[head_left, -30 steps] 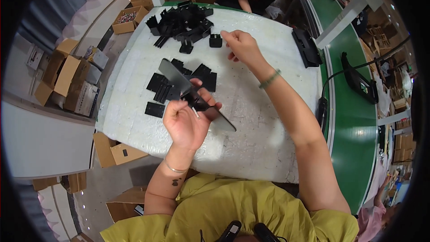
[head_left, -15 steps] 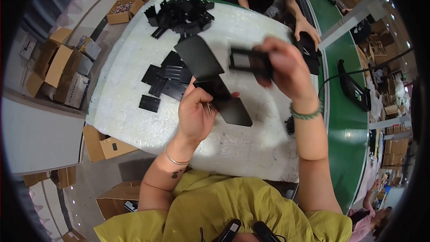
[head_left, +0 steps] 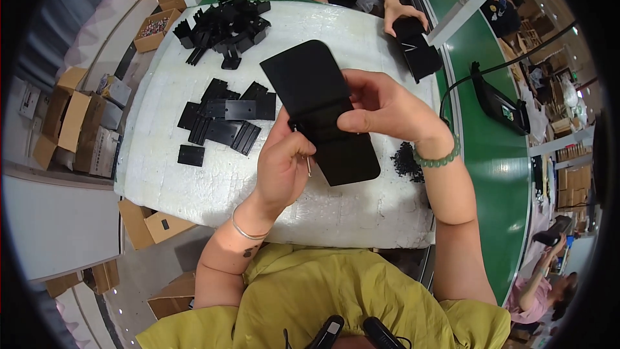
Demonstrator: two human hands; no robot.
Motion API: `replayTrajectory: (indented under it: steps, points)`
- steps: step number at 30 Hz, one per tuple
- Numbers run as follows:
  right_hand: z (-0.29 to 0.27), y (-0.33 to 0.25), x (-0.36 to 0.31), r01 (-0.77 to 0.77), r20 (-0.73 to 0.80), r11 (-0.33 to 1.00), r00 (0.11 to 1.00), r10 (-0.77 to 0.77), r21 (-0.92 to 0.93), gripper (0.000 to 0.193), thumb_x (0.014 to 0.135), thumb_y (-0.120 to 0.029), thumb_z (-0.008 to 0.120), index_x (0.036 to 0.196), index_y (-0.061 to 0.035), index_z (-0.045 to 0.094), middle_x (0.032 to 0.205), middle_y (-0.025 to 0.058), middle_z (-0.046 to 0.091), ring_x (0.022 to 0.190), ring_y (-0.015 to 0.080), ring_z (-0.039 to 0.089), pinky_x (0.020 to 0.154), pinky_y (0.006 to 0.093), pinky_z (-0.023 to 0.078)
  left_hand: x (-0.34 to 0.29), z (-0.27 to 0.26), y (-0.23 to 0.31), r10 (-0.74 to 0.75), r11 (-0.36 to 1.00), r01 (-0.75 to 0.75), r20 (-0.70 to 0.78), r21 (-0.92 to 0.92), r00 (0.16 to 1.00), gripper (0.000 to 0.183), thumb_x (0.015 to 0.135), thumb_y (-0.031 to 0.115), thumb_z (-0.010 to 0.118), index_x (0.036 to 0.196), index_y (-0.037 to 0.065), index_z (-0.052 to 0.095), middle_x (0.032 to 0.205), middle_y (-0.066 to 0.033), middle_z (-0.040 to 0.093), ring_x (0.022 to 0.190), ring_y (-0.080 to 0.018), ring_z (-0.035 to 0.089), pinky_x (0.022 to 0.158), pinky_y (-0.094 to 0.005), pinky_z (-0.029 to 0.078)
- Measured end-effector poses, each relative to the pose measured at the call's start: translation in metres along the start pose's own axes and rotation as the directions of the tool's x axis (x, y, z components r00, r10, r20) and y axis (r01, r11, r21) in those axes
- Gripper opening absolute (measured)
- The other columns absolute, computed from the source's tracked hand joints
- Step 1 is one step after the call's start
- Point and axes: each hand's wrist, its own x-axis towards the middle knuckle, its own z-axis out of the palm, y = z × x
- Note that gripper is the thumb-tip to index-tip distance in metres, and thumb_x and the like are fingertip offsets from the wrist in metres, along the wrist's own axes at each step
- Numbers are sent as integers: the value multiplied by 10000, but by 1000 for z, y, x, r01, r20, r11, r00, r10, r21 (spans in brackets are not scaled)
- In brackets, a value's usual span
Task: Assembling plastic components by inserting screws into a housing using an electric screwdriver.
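A long black plastic panel with rounded corners (head_left: pixel 307 77) hangs tilted above the table between my two hands. My left hand (head_left: pixel 281 168) is closed on its left edge near the middle, thumb on top. Between those fingers a thin metal pin (head_left: pixel 309 167) also sticks out. Over the panel's right edge my right hand (head_left: pixel 387 106) is closed, thumb on the near face and fingers behind. A darker band crosses the panel's middle; whether a separate piece sits there I cannot tell. Left of my hands lie several flat black plates (head_left: pixel 232 132), some overlapping.
A heap of black plastic brackets (head_left: pixel 226 29) lies at the far left of the white padded table (head_left: pixel 194 197). Tiny black parts (head_left: pixel 407 161) sit by my right forearm. Across the table a co-worker's hand (head_left: pixel 403 13) touches a black part (head_left: pixel 418 55). A green conveyor (head_left: pixel 494 187) runs along the right.
My right hand has come left and down with a black frame-shaped piece to the panel, where that piece no longer shows separately. My left hand keeps its hold. The view has shifted slightly.
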Motion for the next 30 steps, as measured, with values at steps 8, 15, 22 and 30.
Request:
replayTrajectory:
  steps: [8, 15, 22, 30]
  points:
    - [69, -4, -42, 82, -534, 887, 772, -344, -454, 377, 860, -143, 625, 1205, -44, 508, 903, 155, 664, 719, 257, 671, 619, 307, 508, 1, 4, -5, 138, 990, -139, -86, -2, 987, 503, 787, -14, 345, 1288, 22, 385, 1165, -95, 542, 996, -184, 555, 835, -260, 469]
    - [57, 13, -42, 198, -632, 819, 548, -548, -539, 226, 852, -95, 641, 1059, -5, 630, 898, 149, 675, 749, 218, 670, 657, 268, 504, 0, 0, 11, 515, 609, -463, 123, 644, 849, 685, 737, -4, 513, 1385, 70, 303, 1332, -88, 428, 1139, -229, 451, 938, -335, 403]
    - [56, 16, -47, 230, -614, 837, 589, -526, -497, 226, 850, -95, 648, 1055, -1, 634, 893, 132, 682, 752, 178, 665, 661, 246, 499, 5, -13, 39, 261, -432, -694, 817, 576, 515, 362, 507, -18, 627, 846, 68, 722, 1081, -49, 606, 944, -226, 524, 745, -297, 491]
    - [60, 21, -46, 252, -585, 789, 555, -592, -560, 253, 806, -44, 672, 1055, -8, 644, 904, 158, 682, 775, 238, 680, 682, 272, 521, 3, 4, 19, 577, -237, -630, 629, 740, 521, 238, 597, -63, 732, 811, 35, 697, 735, -38, 651, 654, -185, 551, 561, -254, 449]
